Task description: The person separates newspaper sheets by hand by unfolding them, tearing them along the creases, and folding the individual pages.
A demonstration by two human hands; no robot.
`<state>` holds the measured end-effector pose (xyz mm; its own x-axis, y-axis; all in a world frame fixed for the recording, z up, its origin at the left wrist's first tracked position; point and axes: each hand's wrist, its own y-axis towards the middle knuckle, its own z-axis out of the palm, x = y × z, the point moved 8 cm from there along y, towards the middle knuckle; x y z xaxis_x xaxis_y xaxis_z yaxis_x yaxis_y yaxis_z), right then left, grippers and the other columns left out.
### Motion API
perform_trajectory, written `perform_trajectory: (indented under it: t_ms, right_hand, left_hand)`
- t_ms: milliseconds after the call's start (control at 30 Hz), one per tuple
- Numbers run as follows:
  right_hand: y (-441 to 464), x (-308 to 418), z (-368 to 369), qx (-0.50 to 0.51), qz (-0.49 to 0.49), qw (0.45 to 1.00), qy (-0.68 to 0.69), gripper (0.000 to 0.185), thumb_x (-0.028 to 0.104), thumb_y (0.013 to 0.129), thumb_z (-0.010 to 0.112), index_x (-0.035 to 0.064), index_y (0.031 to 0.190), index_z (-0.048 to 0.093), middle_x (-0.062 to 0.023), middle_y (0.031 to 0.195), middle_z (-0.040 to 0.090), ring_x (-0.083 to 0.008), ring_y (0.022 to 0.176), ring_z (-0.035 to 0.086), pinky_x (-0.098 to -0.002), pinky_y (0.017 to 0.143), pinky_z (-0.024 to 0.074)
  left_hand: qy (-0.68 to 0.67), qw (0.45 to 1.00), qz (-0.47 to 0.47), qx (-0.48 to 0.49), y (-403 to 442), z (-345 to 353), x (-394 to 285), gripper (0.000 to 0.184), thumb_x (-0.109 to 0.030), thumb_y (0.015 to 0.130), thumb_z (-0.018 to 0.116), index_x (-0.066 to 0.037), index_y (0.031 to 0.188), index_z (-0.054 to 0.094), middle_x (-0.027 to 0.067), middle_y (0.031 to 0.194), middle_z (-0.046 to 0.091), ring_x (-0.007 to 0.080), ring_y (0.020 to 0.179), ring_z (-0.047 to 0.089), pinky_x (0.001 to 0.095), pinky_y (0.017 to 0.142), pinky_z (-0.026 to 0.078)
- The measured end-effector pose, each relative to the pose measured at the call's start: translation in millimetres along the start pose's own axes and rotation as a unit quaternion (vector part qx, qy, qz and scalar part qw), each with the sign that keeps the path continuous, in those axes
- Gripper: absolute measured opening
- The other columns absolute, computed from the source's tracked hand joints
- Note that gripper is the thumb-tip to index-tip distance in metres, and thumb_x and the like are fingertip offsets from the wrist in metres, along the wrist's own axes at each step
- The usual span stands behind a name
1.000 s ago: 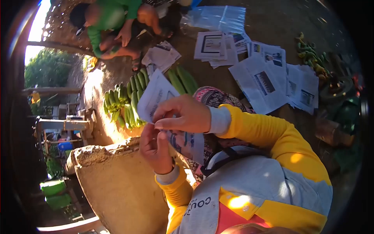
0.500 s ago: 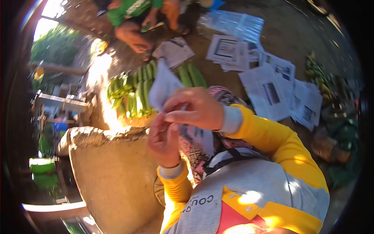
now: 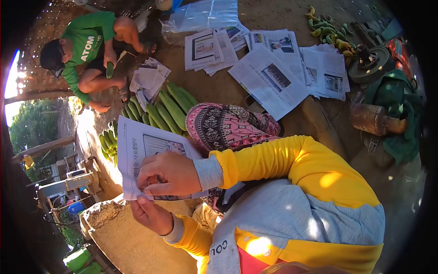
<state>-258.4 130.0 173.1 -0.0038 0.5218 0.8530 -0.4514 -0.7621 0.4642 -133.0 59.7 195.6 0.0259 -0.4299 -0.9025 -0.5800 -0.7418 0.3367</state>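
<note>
A sheet of newspaper (image 3: pixel 130 150) with a photo and print hangs over my lap, tilted. My left hand (image 3: pixel 153 217) pinches its lower corner between thumb and fingers. Across the sheet lies my right hand (image 3: pixel 171 173), its fingers curled together at the paper near the left fingertips. Behind the sheet, long green vegetables (image 3: pixel 166 112) lie in a row on the ground, partly covered by it. My knee in pink patterned cloth (image 3: pixel 232 125) is just beyond my right forearm.
Spread newspaper sheets (image 3: pixel 273 80) and clear plastic (image 3: pixel 200 16) lie ahead. A person in a green shirt (image 3: pixel 89 41) crouches at upper left, holding a green vegetable (image 3: pixel 109 69). Yellow-green fruit (image 3: pixel 326 29), a rusty cylinder (image 3: pixel 368 118) and green cloth (image 3: pixel 397 100) lie right. A tan block (image 3: pixel 132 237) stands close by.
The bunched white paper between my hands now shows as a broad newspaper sheet. My view has turned, bringing the crouching person fully into sight. Both hands appear lower and further left.
</note>
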Motion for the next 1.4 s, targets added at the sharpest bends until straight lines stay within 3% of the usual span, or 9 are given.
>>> perform_trajectory:
  t_ms: [200,333,533,633,700,767,833,933,1400]
  right_hand:
    - [-5,0,-3,-0.011,-0.028,0.999,-0.028,0.023,0.017,0.075,0.067,0.0047,0.093,0.06,-0.0083,0.087,0.058,-0.0243,0.081,0.059,-0.0333,0.07,0.0472]
    - [-5,3,-8,-0.021,-0.03,0.999,-0.026,0.025,0.016,0.075,0.066,0.005,0.096,0.059,-0.0093,0.093,0.059,-0.026,0.087,0.058,-0.034,0.073,0.047]
    - [-4,4,-15,-0.038,-0.047,0.998,0.003,0.026,0.018,0.075,0.067,0.0043,0.097,0.063,-0.0113,0.084,0.064,-0.0291,0.076,0.061,-0.0368,0.069,0.0484]
    - [-1,11,-22,-0.012,-0.055,0.998,-0.036,0.028,0.02,0.077,0.067,0.0039,0.099,0.064,-0.0109,0.082,0.065,-0.0256,0.07,0.064,-0.0334,0.063,0.0502]
    - [3,8,-25,-0.015,-0.043,0.999,-0.021,0.028,0.019,0.079,0.067,0.0027,0.102,0.063,-0.0103,0.086,0.066,-0.0191,0.071,0.065,-0.0264,0.059,0.0507]
    - [4,3,-26,0.039,0.068,0.996,0.033,0.027,0.015,0.082,0.066,0.0011,0.105,0.063,-0.0093,0.087,0.067,-0.0121,0.071,0.065,-0.0222,0.059,0.0507]
    - [5,1,-23,0.028,0.037,0.997,0.056,0.027,0.009,0.083,0.064,-0.0001,0.109,0.061,-0.0082,0.091,0.067,-0.0091,0.074,0.062,-0.0223,0.063,0.0506]
    - [2,-8,-16,0.029,0.115,0.984,0.132,0.027,0.009,0.082,0.065,0.0015,0.108,0.063,-0.0056,0.088,0.066,-0.006,0.074,0.059,-0.0204,0.065,0.0487]
    - [-4,-14,-5,0.046,0.144,0.971,0.186,0.026,0.007,0.085,0.062,-0.0013,0.11,0.061,-0.0024,0.093,0.064,-0.0038,0.077,0.055,-0.0181,0.067,0.0464]
  left_hand:
    - [0.151,0.987,-0.002,-0.047,5,-5,-10,0.025,-0.021,0.091,0.054,0.0,0.08,0.055,0.0024,0.075,0.054,0.0063,0.069,0.047,0.0202,0.063,0.036]
    - [0.115,0.993,0.003,-0.033,9,-9,-6,0.023,-0.02,0.09,0.056,0.001,0.08,0.056,0.0043,0.077,0.057,0.0087,0.072,0.05,0.0213,0.065,0.039]
    - [0.001,1.0,-0.015,-0.004,12,3,0,0.026,-0.024,0.089,0.058,0.0,0.08,0.056,0.0099,0.083,0.062,0.015,0.077,0.059,0.0253,0.069,0.047]
    - [0.018,1.0,0.003,0.004,11,2,4,0.028,-0.026,0.087,0.062,0.001,0.083,0.057,0.0101,0.081,0.063,0.0158,0.077,0.06,0.0264,0.07,0.049]
    - [0.081,0.997,-0.011,-0.015,10,-3,8,0.028,-0.026,0.083,0.066,0.0,0.079,0.059,0.002,0.078,0.057,0.009,0.073,0.049,0.0237,0.064,0.04]
    - [0.009,0.999,-0.02,-0.032,11,11,-2,0.019,-0.016,0.08,0.069,0.001,0.079,0.061,-0.0014,0.077,0.057,0.0063,0.069,0.047,0.0208,0.061,0.038]
    - [0.045,0.998,-0.032,-0.003,12,12,-5,0.015,-0.01,0.08,0.069,0.002,0.088,0.064,-0.0033,0.076,0.058,0.0041,0.069,0.048,0.0194,0.06,0.038]
    - [-0.015,0.999,-0.027,0.024,9,6,2,0.021,-0.008,0.079,0.07,0.004,0.095,0.064,-0.0003,0.079,0.061,0.0048,0.07,0.051,0.02,0.062,0.041]
    - [-0.151,0.983,-0.043,0.098,9,14,-5,0.031,-0.004,0.078,0.07,0.008,0.105,0.059,0.008,0.091,0.065,0.0102,0.081,0.059,0.022,0.071,0.047]
